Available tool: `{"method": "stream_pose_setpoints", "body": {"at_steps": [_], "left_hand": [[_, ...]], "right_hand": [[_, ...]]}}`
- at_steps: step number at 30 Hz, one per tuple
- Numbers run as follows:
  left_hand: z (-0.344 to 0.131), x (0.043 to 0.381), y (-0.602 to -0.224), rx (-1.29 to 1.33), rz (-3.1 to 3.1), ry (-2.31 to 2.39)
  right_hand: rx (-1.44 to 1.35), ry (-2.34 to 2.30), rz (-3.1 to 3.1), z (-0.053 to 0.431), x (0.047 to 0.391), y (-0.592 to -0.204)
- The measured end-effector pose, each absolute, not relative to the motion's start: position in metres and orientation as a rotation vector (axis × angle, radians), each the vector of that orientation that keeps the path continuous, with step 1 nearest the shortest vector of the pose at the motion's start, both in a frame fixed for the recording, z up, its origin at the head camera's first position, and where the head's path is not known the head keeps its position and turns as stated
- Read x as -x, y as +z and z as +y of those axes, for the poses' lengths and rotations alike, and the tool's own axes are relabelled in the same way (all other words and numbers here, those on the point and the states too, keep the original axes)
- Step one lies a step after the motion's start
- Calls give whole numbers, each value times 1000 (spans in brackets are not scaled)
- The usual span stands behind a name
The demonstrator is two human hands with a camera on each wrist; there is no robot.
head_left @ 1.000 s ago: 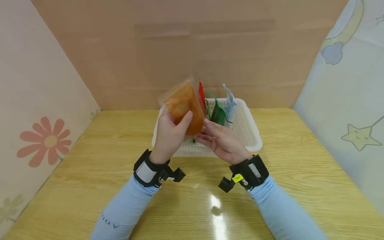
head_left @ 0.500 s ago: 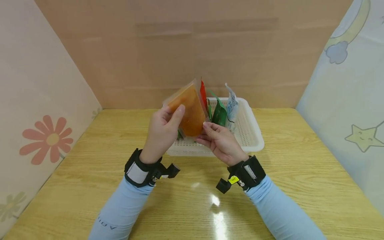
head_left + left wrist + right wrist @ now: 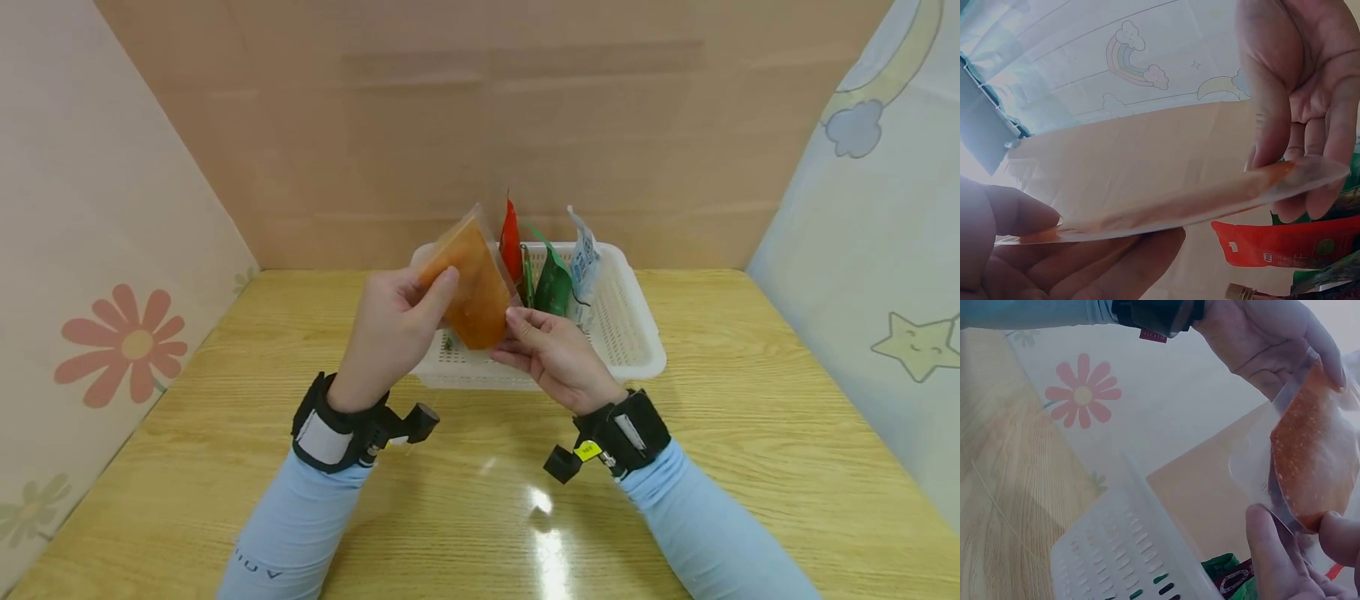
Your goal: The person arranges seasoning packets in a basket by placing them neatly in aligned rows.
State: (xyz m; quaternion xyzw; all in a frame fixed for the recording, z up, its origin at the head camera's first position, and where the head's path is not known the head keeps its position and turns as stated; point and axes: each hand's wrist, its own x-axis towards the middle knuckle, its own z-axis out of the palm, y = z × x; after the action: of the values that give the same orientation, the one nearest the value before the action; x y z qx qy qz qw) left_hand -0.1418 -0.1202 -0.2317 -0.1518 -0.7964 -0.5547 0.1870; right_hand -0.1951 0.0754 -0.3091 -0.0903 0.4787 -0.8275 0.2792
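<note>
A flat clear packet of orange-red sauce (image 3: 476,292) is held up over the front of a white basket (image 3: 637,333). My left hand (image 3: 401,321) grips its left side, thumb on the near face and fingers behind. At the lower right edge, my right hand (image 3: 558,354) pinches the packet between thumb and fingers. In the left wrist view the packet (image 3: 1191,203) appears nearly edge-on between both hands. Grainy bits show through the clear film of the packet (image 3: 1310,450) in the right wrist view. The packet hides part of the basket's contents.
Inside the basket stand a red pouch (image 3: 511,242), a green pouch (image 3: 553,283) and a white-blue packet (image 3: 585,262). The basket sits on a wooden table (image 3: 465,492) before a brown back wall (image 3: 480,125), with patterned panels on both sides.
My left hand has shifted left and slid its grip toward the packet's left edge. My right hand has gone from touching the lower right corner to pinching it.
</note>
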Motion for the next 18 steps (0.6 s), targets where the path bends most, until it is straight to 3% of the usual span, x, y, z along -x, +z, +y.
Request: {"method": "stream_pose_setpoints", "body": {"at_steps": [10,18], "left_hand": [[-140,145,-226,315,-2236,-1614],[-174,150,-218,119,-2176,-1527]], "right_hand": [[306,-2237,1465,83,203,-306],[485,-2107,2009,125,219,-287]]}}
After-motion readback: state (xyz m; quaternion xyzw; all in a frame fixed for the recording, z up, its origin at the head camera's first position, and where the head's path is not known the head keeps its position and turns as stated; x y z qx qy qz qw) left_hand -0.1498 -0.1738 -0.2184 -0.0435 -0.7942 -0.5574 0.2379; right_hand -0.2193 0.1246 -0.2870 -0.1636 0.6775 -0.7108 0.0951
